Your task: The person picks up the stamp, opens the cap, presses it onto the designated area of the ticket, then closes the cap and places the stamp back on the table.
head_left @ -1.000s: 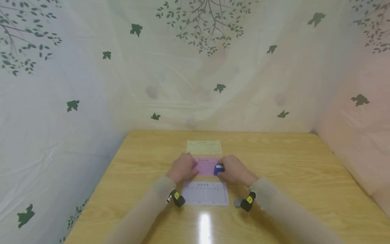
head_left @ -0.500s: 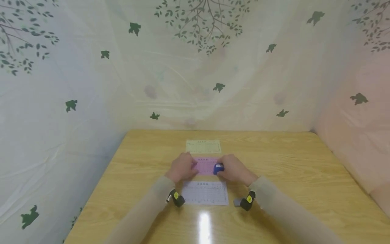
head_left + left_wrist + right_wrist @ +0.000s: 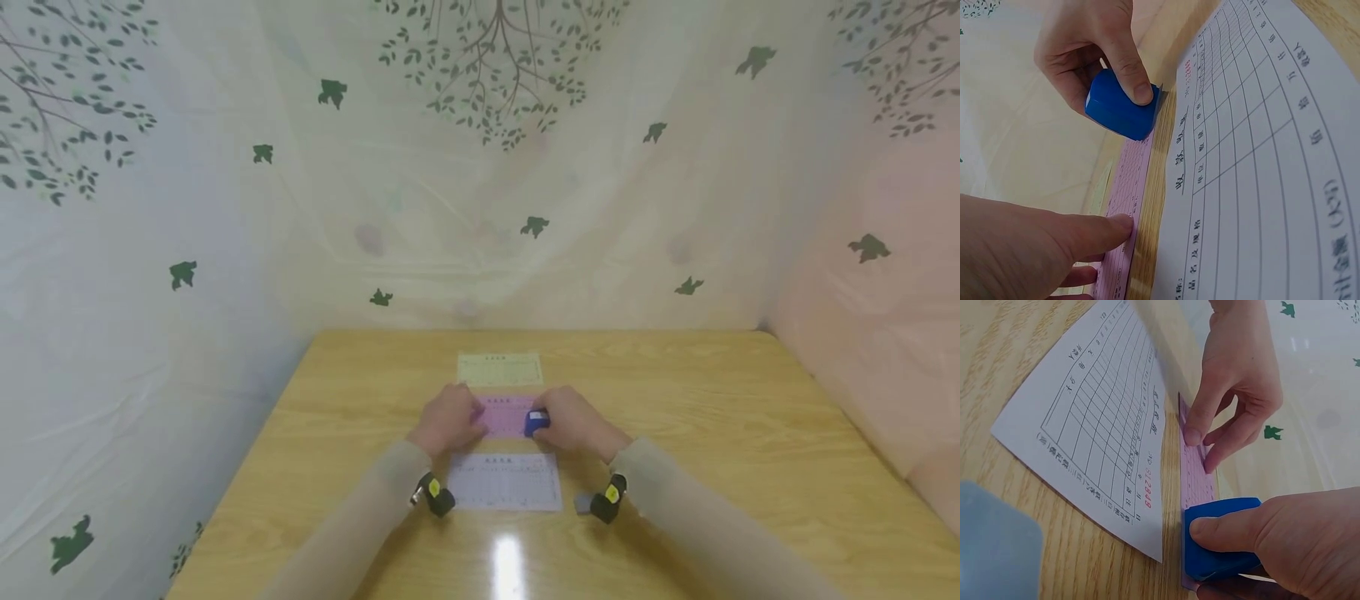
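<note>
A pink receipt slip (image 3: 504,416) lies on the wooden table between the hands. My left hand (image 3: 448,418) rests on its left end; in the right wrist view the thumb (image 3: 1193,436) and fingertips touch the paper, spread apart. My right hand (image 3: 577,421) grips a blue stamp (image 3: 1119,103), thumb on one face and fingers around the other side. The stamp stands on the slip's right end, its underside hidden. Nearer the body lies a white receipt slip (image 3: 504,483) with a printed grid and red number. Beyond the pink one lies a pale yellow slip (image 3: 500,369).
A small grey-blue piece (image 3: 999,547) lies on the table to the right of the white slip, partly covered by the right wrist camera (image 3: 608,500) in the head view. The wooden table (image 3: 720,400) ends at a leaf-printed curtain (image 3: 450,183) behind and at the sides.
The head view has tilted slightly, so the scene sits a little lower in it. Both hands and the stamp hold the same places on the pink slip.
</note>
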A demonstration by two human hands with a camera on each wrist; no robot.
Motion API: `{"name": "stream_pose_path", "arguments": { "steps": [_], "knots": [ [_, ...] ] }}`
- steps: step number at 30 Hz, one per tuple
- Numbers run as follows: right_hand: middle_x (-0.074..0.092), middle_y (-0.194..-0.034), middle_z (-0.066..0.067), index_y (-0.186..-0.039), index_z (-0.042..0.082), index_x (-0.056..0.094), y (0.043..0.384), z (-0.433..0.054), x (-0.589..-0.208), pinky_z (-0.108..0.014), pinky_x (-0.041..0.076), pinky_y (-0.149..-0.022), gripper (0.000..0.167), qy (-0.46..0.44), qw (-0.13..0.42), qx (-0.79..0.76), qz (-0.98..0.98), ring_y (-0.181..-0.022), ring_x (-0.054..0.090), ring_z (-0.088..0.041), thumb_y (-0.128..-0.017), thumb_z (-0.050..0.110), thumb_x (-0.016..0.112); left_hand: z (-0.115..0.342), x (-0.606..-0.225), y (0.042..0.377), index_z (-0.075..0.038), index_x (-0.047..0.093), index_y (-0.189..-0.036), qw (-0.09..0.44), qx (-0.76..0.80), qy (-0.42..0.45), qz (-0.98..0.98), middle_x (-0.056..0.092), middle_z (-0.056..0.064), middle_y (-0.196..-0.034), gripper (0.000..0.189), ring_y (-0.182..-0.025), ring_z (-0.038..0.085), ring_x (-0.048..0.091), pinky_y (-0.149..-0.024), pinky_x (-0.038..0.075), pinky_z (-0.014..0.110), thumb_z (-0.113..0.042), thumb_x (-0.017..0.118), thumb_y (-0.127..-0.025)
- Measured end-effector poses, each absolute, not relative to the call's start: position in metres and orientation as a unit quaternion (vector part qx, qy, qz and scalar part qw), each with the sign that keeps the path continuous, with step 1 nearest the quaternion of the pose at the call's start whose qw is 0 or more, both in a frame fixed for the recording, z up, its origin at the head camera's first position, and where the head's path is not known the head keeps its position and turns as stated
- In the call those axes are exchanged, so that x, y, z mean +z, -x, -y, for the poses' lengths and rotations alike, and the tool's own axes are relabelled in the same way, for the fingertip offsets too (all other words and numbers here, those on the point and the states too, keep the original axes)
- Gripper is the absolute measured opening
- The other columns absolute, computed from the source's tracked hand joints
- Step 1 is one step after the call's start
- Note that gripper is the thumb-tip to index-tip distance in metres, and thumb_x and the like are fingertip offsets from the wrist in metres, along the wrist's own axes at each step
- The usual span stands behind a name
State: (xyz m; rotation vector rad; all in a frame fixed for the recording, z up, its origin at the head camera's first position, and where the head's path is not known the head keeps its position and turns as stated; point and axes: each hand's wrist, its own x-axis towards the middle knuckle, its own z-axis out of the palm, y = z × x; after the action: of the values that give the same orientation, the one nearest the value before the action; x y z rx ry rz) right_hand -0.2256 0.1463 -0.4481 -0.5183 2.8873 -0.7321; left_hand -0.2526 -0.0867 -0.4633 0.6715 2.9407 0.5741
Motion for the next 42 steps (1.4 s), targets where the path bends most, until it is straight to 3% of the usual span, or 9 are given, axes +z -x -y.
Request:
{"name": "stream_pose_path", "arguments": {
  "steps": [4,10,18,22,29,37,42],
  "knots": [
    [0.077,-0.089,0.000,-0.099,0.010,0.081,0.2271,-0.1470,-0.4502,-0.028,0.061,-0.072,0.012,0.173,0.057,-0.240,-0.953,-0.076,0.067,-0.010,-0.088,0.004,0.081,0.0869,-0.4640,0.2531,-0.008,0.077,-0.089,0.030,0.180,-0.225,-0.957,0.065,0.008,-0.099,0.019,-0.085,0.017,0.054,-0.080,0.053,0.033,-0.026,0.079,-0.095],
    [0.078,-0.090,-0.001,-0.100,0.009,0.080,0.2289,-0.1485,-0.4518,-0.028,0.061,-0.071,0.013,0.180,0.050,-0.225,-0.956,-0.076,0.066,-0.010,-0.087,0.006,0.082,0.0874,-0.4656,0.2546,-0.015,0.061,-0.068,0.027,0.174,-0.231,-0.957,0.062,0.005,-0.095,0.035,-0.083,0.016,0.053,-0.074,0.047,0.029,-0.027,0.079,-0.095],
    [0.079,-0.093,-0.001,-0.104,0.008,0.081,0.2291,-0.1481,-0.4536,-0.028,0.061,-0.073,0.016,0.179,0.050,-0.220,-0.958,-0.078,0.067,-0.009,-0.088,0.008,0.083,0.0878,-0.4667,0.2544,-0.011,0.074,-0.083,0.029,0.173,-0.227,-0.958,0.063,0.006,-0.099,0.021,-0.086,0.017,0.053,-0.078,0.051,0.031,-0.029,0.080,-0.094],
    [0.078,-0.094,0.000,-0.105,0.009,0.081,0.2301,-0.1481,-0.4551,-0.028,0.060,-0.073,0.017,0.176,0.050,-0.220,-0.958,-0.078,0.066,-0.008,-0.088,0.009,0.083,0.0878,-0.4660,0.2538,-0.013,0.069,-0.077,0.032,0.173,-0.224,-0.959,0.062,0.006,-0.099,0.026,-0.087,0.017,0.053,-0.078,0.051,0.032,-0.029,0.079,-0.095],
    [0.078,-0.092,-0.001,-0.104,0.007,0.081,0.2305,-0.1500,-0.4562,-0.029,0.061,-0.073,0.015,0.179,0.049,-0.225,-0.956,-0.076,0.065,-0.010,-0.089,0.008,0.082,0.0862,-0.4658,0.2530,-0.012,0.073,-0.082,0.034,0.175,-0.221,-0.959,0.062,0.005,-0.098,0.021,-0.086,0.017,0.054,-0.078,0.051,0.032,-0.028,0.079,-0.095],
    [0.075,-0.088,0.003,-0.104,0.010,0.079,0.2320,-0.1513,-0.4559,-0.026,0.059,-0.069,0.016,0.186,0.055,-0.248,-0.949,-0.074,0.066,-0.010,-0.089,0.006,0.080,0.0858,-0.4639,0.2553,-0.014,0.060,-0.070,0.021,0.163,-0.238,-0.957,0.061,0.006,-0.092,0.033,-0.082,0.017,0.053,-0.073,0.047,0.030,-0.026,0.077,-0.096],
    [0.075,-0.091,0.004,-0.107,0.012,0.078,0.2308,-0.1509,-0.4564,-0.026,0.059,-0.071,0.017,0.194,0.059,-0.244,-0.948,-0.076,0.066,-0.009,-0.091,0.007,0.079,0.0860,-0.4639,0.2550,-0.010,0.069,-0.077,0.030,0.171,-0.230,-0.958,0.063,0.007,-0.096,0.026,-0.083,0.018,0.054,-0.075,0.050,0.032,-0.026,0.079,-0.095]
  ]
}}
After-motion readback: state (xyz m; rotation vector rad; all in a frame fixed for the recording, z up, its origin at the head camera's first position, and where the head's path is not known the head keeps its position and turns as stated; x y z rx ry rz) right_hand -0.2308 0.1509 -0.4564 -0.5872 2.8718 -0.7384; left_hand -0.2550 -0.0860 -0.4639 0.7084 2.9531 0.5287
